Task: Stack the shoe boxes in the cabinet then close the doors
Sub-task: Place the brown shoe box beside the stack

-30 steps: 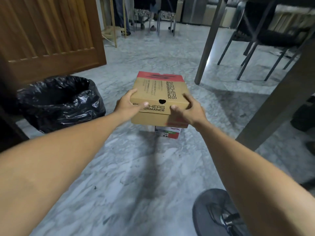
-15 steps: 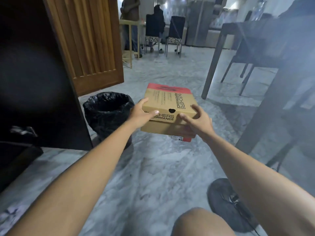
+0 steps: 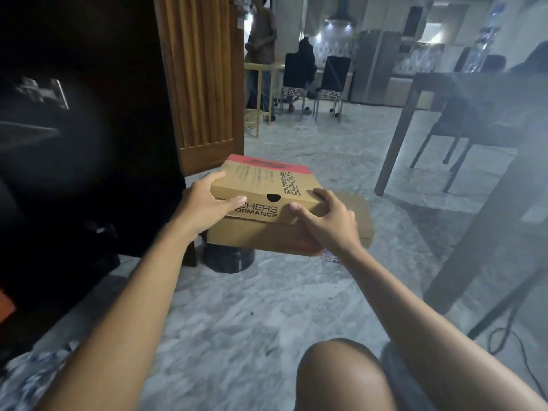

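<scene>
Two stacked shoe boxes (image 3: 284, 209) are pinched by the left hand (image 3: 204, 203) and right hand (image 3: 329, 223); the offset upper box could slide off if tilted.

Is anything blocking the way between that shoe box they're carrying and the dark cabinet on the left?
Nothing visible does: the shoe box, held by left hand and right hand, sits beside the open cabinet.
</scene>
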